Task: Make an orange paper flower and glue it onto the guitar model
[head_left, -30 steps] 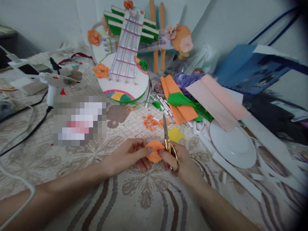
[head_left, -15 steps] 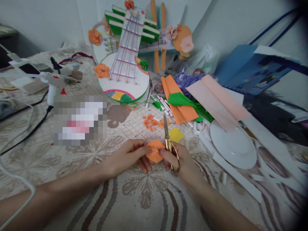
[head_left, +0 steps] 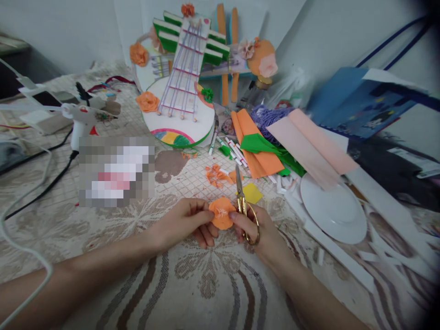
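Note:
Between my two hands is an orange paper flower [head_left: 222,221], roundish with a scalloped edge and pale creases at its centre. My left hand [head_left: 195,219] pinches its left edge between thumb and fingers. The thumb of my right hand [head_left: 256,227] presses on its right edge. Gold-handled scissors [head_left: 239,183] also sit in my right hand, their handle loop around the hand and the blades together, pointing away from me. Just beyond the scissors lies a yellow paper piece [head_left: 252,193]. Orange paper scraps [head_left: 216,175] are scattered farther up the table.
A white paper guitar [head_left: 177,110] with purple strings and paper flowers stands at the back. On the left is a glue gun [head_left: 77,121] with its cord. To the right are folded orange paper [head_left: 259,160], pink paper [head_left: 319,151], a white plate [head_left: 333,213] and foam strips [head_left: 338,259].
The orange flower has tilted slightly between my fingers, so its scalloped outline shows more. Both hands keep their hold. The camera view has shifted a little.

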`<act>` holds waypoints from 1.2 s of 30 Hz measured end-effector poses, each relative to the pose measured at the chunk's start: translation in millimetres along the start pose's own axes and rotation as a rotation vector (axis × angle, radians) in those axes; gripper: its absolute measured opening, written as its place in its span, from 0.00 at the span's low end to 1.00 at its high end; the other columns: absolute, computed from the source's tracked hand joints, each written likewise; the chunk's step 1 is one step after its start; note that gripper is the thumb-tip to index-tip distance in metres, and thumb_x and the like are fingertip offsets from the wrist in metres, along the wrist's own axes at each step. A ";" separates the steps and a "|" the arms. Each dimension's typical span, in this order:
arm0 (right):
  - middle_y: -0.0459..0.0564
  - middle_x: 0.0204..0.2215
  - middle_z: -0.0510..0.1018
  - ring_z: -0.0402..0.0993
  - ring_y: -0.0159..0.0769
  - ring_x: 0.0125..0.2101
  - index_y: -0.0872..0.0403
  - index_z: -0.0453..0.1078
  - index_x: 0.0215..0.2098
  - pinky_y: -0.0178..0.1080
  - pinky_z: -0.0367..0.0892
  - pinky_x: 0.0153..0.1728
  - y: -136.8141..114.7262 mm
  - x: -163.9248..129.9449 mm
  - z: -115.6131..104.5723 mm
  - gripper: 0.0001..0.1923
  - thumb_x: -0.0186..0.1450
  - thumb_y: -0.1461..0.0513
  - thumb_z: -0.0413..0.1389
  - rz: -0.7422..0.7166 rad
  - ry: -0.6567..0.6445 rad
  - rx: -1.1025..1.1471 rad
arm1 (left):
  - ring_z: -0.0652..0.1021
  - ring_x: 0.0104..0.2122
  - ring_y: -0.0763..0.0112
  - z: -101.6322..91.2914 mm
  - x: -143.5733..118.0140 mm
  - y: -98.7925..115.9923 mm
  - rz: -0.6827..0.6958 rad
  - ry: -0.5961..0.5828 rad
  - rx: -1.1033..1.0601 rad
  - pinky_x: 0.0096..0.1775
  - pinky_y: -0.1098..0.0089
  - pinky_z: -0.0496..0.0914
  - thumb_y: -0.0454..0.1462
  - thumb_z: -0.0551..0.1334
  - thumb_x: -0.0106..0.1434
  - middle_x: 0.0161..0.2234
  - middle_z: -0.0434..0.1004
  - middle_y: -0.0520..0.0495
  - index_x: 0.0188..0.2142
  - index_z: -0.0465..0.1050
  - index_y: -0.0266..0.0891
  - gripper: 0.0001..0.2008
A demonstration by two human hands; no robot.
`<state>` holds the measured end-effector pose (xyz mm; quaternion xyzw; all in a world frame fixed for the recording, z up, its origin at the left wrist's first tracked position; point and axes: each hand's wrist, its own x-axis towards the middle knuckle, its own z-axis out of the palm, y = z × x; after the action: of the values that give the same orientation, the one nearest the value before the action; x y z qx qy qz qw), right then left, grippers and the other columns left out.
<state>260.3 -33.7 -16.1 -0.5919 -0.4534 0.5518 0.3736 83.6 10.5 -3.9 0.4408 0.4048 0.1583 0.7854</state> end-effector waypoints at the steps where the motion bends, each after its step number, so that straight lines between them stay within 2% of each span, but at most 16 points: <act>1: 0.38 0.11 0.64 0.61 0.27 0.13 0.53 0.60 0.19 0.32 0.54 0.17 1.3 0.5 0.2 0.13 0.58 0.59 0.55 -0.001 0.000 0.003 | 0.76 0.19 0.75 -0.5 0.2 -0.6 -0.014 -0.008 -0.023 0.23 0.75 0.69 0.38 0.58 0.58 0.22 0.76 0.50 0.26 0.63 0.35 0.09; 7: 0.38 0.11 0.63 0.58 0.26 0.13 0.53 0.59 0.19 0.32 0.54 0.17 2.9 -0.2 0.9 0.14 0.58 0.56 0.55 -0.010 -0.031 0.030 | 0.75 0.19 0.76 -3.5 2.3 -4.1 -0.050 -0.051 -0.176 0.20 0.77 0.66 0.38 0.59 0.57 0.22 0.77 0.49 0.28 0.64 0.35 0.08; 16: 0.38 0.12 0.62 0.57 0.25 0.14 0.54 0.58 0.20 0.30 0.54 0.17 -7.3 -7.7 4.4 0.14 0.60 0.59 0.55 0.044 -0.098 0.158 | 0.75 0.19 0.77 -4.0 5.3 -6.8 -0.040 -0.081 -0.251 0.21 0.78 0.67 0.37 0.57 0.59 0.22 0.76 0.47 0.27 0.65 0.33 0.08; 19: 0.38 0.12 0.61 0.57 0.25 0.14 0.54 0.58 0.20 0.30 0.54 0.17 -7.7 -7.8 5.5 0.14 0.60 0.59 0.55 0.037 -0.086 0.183 | 0.75 0.21 0.76 -3.7 4.0 -5.7 -0.008 -0.091 -0.223 0.23 0.76 0.68 0.39 0.58 0.59 0.24 0.76 0.47 0.28 0.66 0.33 0.10; 24: 0.38 0.12 0.61 0.57 0.26 0.14 0.54 0.59 0.19 0.31 0.56 0.18 -7.5 -7.9 6.8 0.15 0.60 0.57 0.55 0.030 -0.036 0.169 | 0.76 0.25 0.75 -0.6 0.1 -1.5 0.062 -0.112 -0.048 0.30 0.72 0.70 0.39 0.63 0.55 0.28 0.75 0.49 0.32 0.67 0.34 0.09; 29: 0.39 0.13 0.61 0.57 0.25 0.15 0.54 0.59 0.20 0.31 0.54 0.17 -6.3 -6.1 6.2 0.16 0.60 0.55 0.55 0.046 -0.057 0.152 | 0.74 0.21 0.77 -0.3 -0.2 -1.2 0.046 -0.039 0.016 0.26 0.74 0.68 0.38 0.61 0.56 0.24 0.74 0.51 0.28 0.66 0.34 0.08; 33: 0.38 0.12 0.62 0.57 0.26 0.14 0.54 0.63 0.26 0.31 0.54 0.18 -5.3 -2.5 2.1 0.11 0.60 0.55 0.54 0.050 -0.023 0.127 | 0.75 0.20 0.76 -0.7 -1.2 -0.6 -0.019 -0.112 0.067 0.23 0.75 0.67 0.37 0.61 0.55 0.24 0.74 0.50 0.29 0.66 0.34 0.07; 36: 0.38 0.12 0.64 0.59 0.27 0.14 0.53 0.63 0.27 0.32 0.55 0.18 -4.8 -1.6 0.2 0.08 0.59 0.58 0.56 0.046 -0.045 0.077 | 0.74 0.20 0.76 0.4 -2.6 2.0 0.003 -0.074 0.053 0.24 0.75 0.68 0.37 0.60 0.56 0.22 0.73 0.51 0.28 0.65 0.34 0.07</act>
<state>259.6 -33.7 -11.1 -0.5748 -0.4265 0.5905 0.3728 82.5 9.8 -0.9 0.4675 0.3790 0.1324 0.7876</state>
